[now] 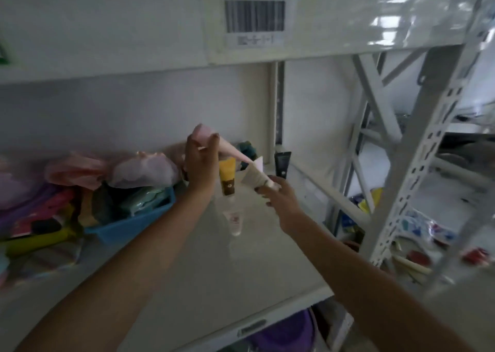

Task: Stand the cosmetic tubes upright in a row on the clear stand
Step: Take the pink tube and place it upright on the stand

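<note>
Left hand [199, 164] fingers clamped on the round cap end of a pink tube [214, 144], tube tilted, tapering to a flat crimp down-right. Right hand [278, 193] pinches the cap of a white tube [254, 176], tilted, crimp fanned up-left, near the pink crimp. Yellow tube [227, 176] and black tube [281, 164] upright on the shelf [214, 271]; clear stand hard to make out. Another white tube [235, 221] sits below the yellow one. Blue plastic bin [128, 225] on the left, stuffed with soft packets.
</note>
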